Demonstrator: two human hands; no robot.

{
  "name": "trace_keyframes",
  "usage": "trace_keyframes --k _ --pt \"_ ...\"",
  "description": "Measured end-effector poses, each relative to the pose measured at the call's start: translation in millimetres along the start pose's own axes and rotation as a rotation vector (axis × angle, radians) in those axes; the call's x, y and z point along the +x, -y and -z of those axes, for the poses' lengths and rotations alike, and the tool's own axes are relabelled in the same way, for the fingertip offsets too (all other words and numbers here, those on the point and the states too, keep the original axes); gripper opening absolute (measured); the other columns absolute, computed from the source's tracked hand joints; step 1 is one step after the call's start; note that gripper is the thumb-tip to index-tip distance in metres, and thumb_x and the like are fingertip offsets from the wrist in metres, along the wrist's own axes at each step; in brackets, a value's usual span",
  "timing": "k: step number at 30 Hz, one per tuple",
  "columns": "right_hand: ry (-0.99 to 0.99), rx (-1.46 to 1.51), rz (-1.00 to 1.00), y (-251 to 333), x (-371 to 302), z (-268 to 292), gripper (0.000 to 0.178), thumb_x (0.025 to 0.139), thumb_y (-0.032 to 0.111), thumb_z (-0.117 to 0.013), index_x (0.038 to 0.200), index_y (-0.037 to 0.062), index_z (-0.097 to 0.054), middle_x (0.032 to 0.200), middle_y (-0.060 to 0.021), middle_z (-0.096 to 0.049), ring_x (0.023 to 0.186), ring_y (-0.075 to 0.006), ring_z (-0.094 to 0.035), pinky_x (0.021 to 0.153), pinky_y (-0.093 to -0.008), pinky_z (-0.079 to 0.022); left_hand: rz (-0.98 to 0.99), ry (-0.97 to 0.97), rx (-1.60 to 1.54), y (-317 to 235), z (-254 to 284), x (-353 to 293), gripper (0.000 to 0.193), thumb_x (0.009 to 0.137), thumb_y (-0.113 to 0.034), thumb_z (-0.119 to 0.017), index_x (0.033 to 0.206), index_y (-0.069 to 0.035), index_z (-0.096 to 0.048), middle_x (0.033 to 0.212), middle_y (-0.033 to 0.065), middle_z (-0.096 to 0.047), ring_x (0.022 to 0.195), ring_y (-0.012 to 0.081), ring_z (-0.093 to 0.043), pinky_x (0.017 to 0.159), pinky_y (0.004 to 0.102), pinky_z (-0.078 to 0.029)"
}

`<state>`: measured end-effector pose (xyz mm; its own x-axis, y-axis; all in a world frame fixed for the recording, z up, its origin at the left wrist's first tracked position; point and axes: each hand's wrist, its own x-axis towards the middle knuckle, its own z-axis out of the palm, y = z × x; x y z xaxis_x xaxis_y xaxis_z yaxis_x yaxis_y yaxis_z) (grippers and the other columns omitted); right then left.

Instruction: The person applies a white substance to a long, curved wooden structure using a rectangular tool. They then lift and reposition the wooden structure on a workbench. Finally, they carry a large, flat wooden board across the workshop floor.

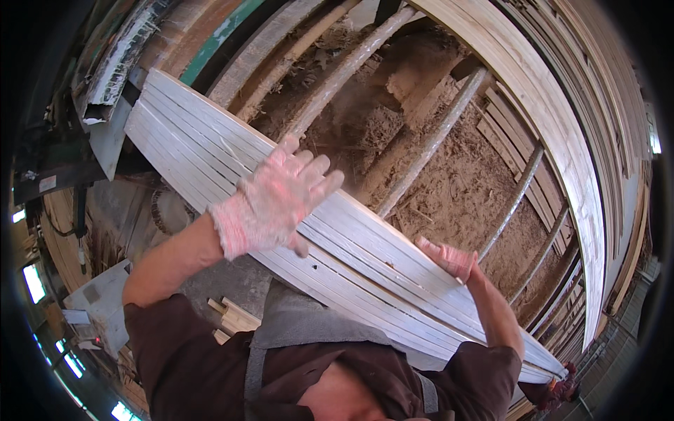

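Observation:
A row of long, pale wooden boards (365, 245) lies side by side, running diagonally from the upper left to the lower right in front of me. My left hand (281, 196), in a whitish-pink knit glove, is over the boards with its fingers spread and nothing in its grasp. It reaches across toward their far edge. Farther right, my right hand (448, 259), gloved the same way, is closed around the far edge of the boards. Some of its fingers are hidden there. Narrow dark gaps show between several boards.
Beyond the boards, metal rollers or bars (435, 144) span a pit of sawdust (463, 189). A wide pale timber (554, 91) curves along the far side. Short wood pieces (235, 317) lie at lower left. Another person (558, 389) is near the boards' right end.

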<state>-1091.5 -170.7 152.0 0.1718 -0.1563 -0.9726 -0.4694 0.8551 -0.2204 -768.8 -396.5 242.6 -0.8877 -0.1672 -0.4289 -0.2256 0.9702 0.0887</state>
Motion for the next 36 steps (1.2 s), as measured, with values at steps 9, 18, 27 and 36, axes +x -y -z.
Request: trace_keyframes --k 9,18,27,36 --pt "-0.46 -0.212 0.187 -36 7 172 0.08 0.095 0.077 -0.042 0.136 0.0105 -0.062 0.113 -0.0168 -0.073 0.109 -0.0269 -0.069 0.099 -0.0478 -0.053 0.041 -0.523 -0.101 20 -22 93 0.116 0.077 -0.065 -0.073 0.162 -0.008 -0.019 0.165 0.0243 -0.023 0.153 0.0389 -0.024 0.126 0.0597 -0.007" --pt "-0.444 -0.356 0.573 13 -111 -3 0.036 0.098 0.038 -0.059 0.114 0.0068 -0.071 0.102 -0.0127 -0.072 0.088 -0.0251 -0.071 0.078 -0.0367 -0.057 0.217 -0.396 0.192 36 -11 146 0.134 0.067 -0.081 -0.07 0.163 -0.008 -0.012 0.164 0.0255 -0.024 0.152 0.0392 -0.026 0.125 0.0576 -0.011" --pt "-1.336 -0.328 0.103 -56 -48 4 0.034 0.09 0.04 -0.072 0.086 0.0066 -0.068 0.074 -0.0127 -0.071 0.072 -0.0305 -0.071 0.068 -0.0446 -0.055 0.198 -0.489 0.111 42 -20 163 0.128 0.065 -0.064 -0.08 0.161 -0.004 -0.02 0.164 0.0232 -0.025 0.152 0.0385 -0.026 0.125 0.056 -0.013" --pt "-1.559 -0.314 -0.093 -35 -29 119 0.039 0.097 0.048 -0.062 0.096 0.0097 -0.067 0.082 -0.0163 -0.073 0.08 -0.0359 -0.073 0.072 -0.0484 -0.056 0.277 -0.487 0.165 80 28 257 0.108 0.073 -0.054 -0.079 0.157 -0.003 -0.033 0.16 0.0202 -0.037 0.15 0.0365 -0.032 0.123 0.057 -0.019"
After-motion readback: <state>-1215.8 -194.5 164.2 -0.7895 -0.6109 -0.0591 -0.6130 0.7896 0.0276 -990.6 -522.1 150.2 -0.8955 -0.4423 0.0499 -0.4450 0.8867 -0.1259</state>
